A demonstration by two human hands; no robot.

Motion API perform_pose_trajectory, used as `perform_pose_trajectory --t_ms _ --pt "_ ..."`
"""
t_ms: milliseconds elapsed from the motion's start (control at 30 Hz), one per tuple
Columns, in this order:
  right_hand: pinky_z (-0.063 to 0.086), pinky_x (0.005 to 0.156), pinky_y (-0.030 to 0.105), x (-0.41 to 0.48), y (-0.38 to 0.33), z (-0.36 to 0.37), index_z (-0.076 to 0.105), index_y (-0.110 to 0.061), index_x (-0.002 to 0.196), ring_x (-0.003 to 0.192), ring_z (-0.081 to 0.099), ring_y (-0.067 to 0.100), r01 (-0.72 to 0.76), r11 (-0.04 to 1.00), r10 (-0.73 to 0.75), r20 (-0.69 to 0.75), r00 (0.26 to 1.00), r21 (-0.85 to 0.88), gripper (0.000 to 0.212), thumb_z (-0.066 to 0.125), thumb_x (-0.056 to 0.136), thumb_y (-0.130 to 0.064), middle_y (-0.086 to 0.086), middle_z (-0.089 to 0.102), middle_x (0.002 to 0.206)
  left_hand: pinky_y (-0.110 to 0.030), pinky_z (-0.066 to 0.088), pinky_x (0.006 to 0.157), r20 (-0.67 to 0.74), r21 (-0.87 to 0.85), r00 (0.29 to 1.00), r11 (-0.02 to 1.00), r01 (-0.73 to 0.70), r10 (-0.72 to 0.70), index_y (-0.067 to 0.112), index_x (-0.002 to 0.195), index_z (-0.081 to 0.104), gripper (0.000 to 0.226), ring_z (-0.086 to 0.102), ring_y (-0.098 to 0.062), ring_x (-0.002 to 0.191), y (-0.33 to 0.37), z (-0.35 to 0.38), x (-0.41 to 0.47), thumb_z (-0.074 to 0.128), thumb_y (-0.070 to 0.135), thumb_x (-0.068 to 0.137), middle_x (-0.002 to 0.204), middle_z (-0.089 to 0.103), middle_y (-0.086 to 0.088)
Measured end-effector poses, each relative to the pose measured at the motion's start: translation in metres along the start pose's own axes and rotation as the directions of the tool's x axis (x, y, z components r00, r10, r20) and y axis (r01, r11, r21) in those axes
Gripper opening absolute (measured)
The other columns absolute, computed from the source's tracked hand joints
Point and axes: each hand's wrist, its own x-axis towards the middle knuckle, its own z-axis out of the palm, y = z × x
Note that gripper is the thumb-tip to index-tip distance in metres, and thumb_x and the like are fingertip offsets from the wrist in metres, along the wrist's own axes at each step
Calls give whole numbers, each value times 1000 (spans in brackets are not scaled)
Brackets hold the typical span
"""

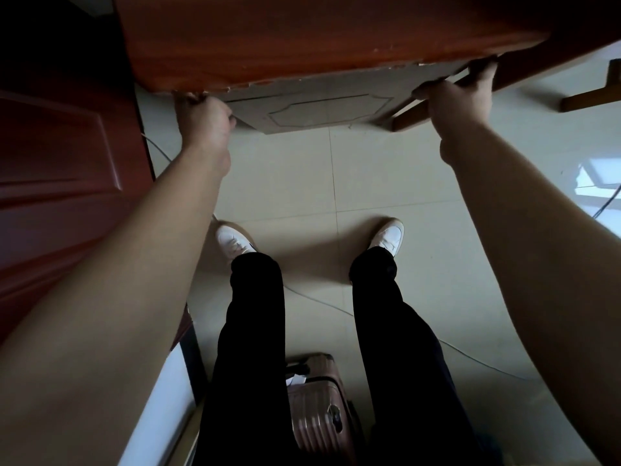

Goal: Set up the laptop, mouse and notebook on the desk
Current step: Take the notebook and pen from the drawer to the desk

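A reddish-brown wooden desk (pixel 319 38) fills the top of the head view, its near edge chipped and its pale underside showing. My left hand (pixel 203 121) grips the desk's near edge at the left corner. My right hand (pixel 457 99) grips the same edge near the right corner, fingers curled under it. Both arms are stretched forward. No laptop, mouse or notebook is in sight.
A dark red panelled door (pixel 60 169) stands at the left. My legs in black trousers and white shoes (pixel 232 242) stand on pale floor tiles. A pink suitcase (pixel 319 408) lies behind my feet. Thin cables run across the floor. Another wooden leg (pixel 591 95) shows at the right.
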Motion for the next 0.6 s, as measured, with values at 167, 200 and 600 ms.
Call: perform_pose_trajectory --t_ms 167,200,600 --pt "54 57 20 -6 3 -3 40 -23 140 95 66 21 -9 999 7 34 999 41 80 70 69 -3 3 62 121 -21 56 76 -11 -41 999 999 32 -33 12 140 45 62 53 -6 81 1 7 -12 46 -14 83 99 53 7" --pt "53 56 19 -8 3 -3 39 -23 142 93 66 21 -6 999 4 33 999 38 82 69 69 -2 4 62 124 -23 53 79 -5 -14 1000 1000 27 -27 12 142 42 64 54 -8 83 0 6 -16 45 -14 83 102 55 7" --pt "61 86 44 -25 11 -12 21 -31 153 88 66 1 -44 999 44 7 999 -18 94 64 71 -12 -13 46 146 -43 51 99 -56 383 985 914 -131 165 16 141 43 63 59 -26 119 -25 -12 -46 53 6 80 131 56 3"
